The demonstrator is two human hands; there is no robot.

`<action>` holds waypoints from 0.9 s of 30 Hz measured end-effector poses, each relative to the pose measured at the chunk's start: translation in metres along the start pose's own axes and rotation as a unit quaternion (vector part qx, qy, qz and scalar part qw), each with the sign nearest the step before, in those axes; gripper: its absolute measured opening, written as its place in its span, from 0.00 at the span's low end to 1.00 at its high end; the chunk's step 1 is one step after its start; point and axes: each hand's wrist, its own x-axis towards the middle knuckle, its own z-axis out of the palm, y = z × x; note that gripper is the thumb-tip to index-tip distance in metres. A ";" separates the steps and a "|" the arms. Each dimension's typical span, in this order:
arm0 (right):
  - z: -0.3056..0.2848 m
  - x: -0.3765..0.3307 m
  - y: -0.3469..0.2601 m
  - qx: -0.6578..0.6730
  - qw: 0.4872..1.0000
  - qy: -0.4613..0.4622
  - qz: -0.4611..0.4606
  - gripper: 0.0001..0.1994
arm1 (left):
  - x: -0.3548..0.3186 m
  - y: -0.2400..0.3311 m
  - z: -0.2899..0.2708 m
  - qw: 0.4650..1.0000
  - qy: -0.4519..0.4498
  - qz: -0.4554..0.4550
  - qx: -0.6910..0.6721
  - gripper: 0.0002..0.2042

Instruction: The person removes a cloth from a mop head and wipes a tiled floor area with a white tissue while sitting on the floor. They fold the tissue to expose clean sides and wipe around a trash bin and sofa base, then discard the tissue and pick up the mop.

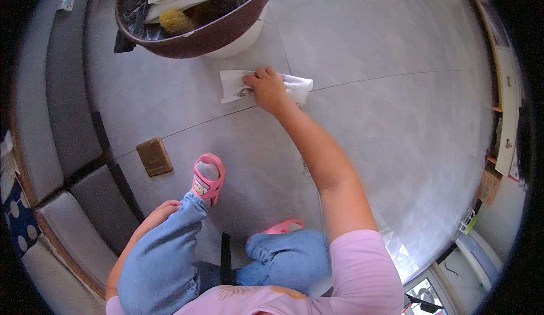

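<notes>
My right hand (265, 90) presses flat on a white paper towel (232, 83) lying on the grey tiled floor (396, 116), its fingers spread over the towel's middle. A dark smudge shows on the towel under my fingertips. My left hand (160, 212) rests on my left knee, mostly hidden behind my blue jeans, and holds nothing that I can see. I am crouched, with pink sandals (208, 178) on my feet.
A brown bin (198, 34) lined with a black bag stands just beyond the towel, holding white papers and a yellow sponge. A small brown floor plate (154, 156) lies to my left. Grey sofa cushions (68, 213) run along the left side. Shelves stand at the right.
</notes>
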 end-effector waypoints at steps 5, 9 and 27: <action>0.012 -0.075 -0.002 0.024 0.989 -0.097 -0.104 0.13 | 0.007 -0.016 -0.010 1.000 -0.001 0.017 0.012 0.15; -0.024 -0.136 -0.009 0.057 0.969 -0.235 -0.057 0.16 | -0.017 0.020 -0.001 0.965 0.029 0.060 0.252 0.17; -0.199 -0.198 -0.068 0.200 0.926 -0.087 0.307 0.09 | 0.115 0.154 0.168 0.594 0.070 0.584 0.548 0.14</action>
